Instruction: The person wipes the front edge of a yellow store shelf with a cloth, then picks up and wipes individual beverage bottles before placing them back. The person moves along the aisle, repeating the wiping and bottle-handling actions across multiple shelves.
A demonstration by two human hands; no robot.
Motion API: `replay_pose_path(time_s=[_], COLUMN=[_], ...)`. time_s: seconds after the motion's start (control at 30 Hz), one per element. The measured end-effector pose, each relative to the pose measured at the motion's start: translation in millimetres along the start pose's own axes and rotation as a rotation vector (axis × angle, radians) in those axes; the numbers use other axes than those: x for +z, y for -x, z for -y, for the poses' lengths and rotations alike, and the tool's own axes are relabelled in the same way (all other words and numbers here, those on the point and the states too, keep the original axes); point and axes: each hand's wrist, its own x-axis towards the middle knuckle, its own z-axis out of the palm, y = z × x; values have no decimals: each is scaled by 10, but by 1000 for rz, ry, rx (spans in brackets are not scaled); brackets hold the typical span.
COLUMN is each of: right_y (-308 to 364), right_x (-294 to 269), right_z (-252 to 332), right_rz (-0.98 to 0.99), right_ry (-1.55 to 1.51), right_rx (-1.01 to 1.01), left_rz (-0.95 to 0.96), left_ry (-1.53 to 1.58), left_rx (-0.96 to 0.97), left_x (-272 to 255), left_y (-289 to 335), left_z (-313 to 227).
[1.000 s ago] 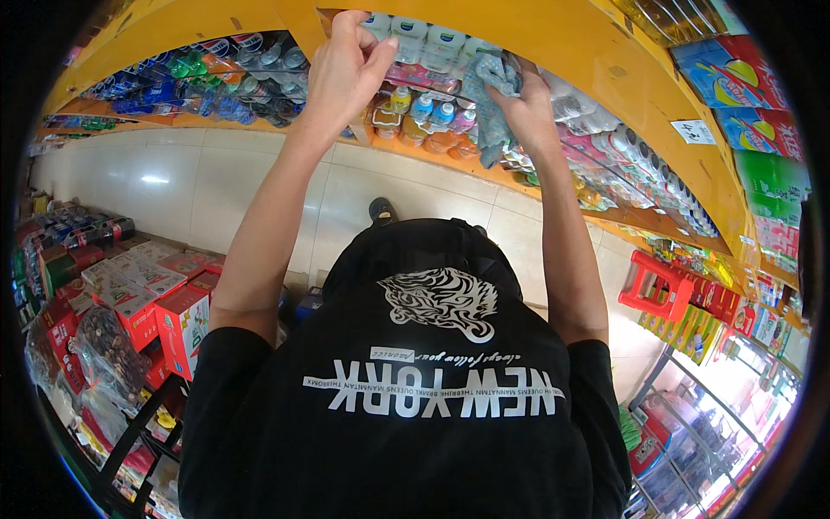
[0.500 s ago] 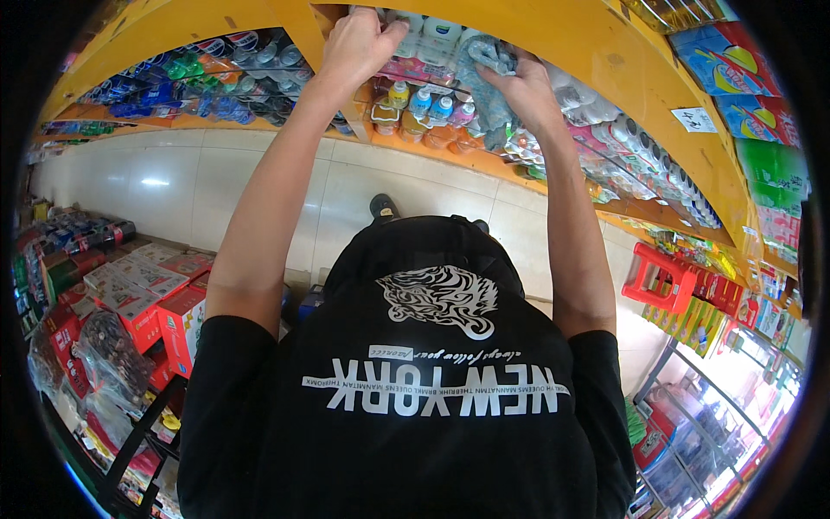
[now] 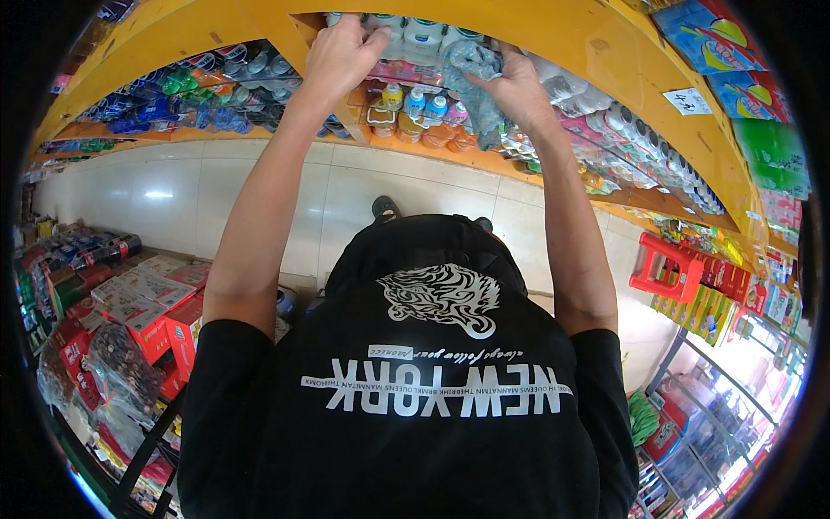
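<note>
My left hand (image 3: 342,57) reaches up into the yellow-orange shelf (image 3: 484,30) at its far left opening. Its fingers are curled beside a white bottle (image 3: 385,23), the thumb stretched toward it; what the fingertips hold, if anything, is hidden. To the right, my right hand (image 3: 522,86) grips a crumpled grey-blue cloth (image 3: 474,76), which hangs down in front of the shelf. Between my hands stand more white bottles, such as a white bottle with a green label (image 3: 424,35). Below them are small bottles with blue caps (image 3: 434,105).
Drink bottles (image 3: 216,73) fill the shelf's left section. A price tag (image 3: 687,101) and blue packages (image 3: 713,39) are at the upper right. Behind on the right stands a red plastic stool (image 3: 664,266). Red and white cartons (image 3: 143,303) are stacked at the left on the tiled floor (image 3: 251,195).
Both hands have shifted slightly left in the picture along with the shelf. The cloth still hangs from my right hand. More of the white bottles shows between my hands.
</note>
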Motion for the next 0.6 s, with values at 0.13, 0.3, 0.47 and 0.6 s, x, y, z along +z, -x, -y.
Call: replay_pose_path(time_s=[0.13, 0.3, 0.47, 0.6], right_y=[58, 117, 218, 343], right_x=[89, 157, 157, 87], right_z=[-73, -147, -69, -18], right_rz=[-67, -83, -75, -129], right_ry=[14, -1, 43, -79], right_rx=[-42, -62, -59, -70], left_rz=[-49, -27, 17, 3], left_ry=[54, 18, -9, -51], left_rx=[4, 31, 0, 23], left_x=[-13, -20, -49, -31], left_y=[109, 172, 247, 273], left_z=[-60, -63, -115, -53])
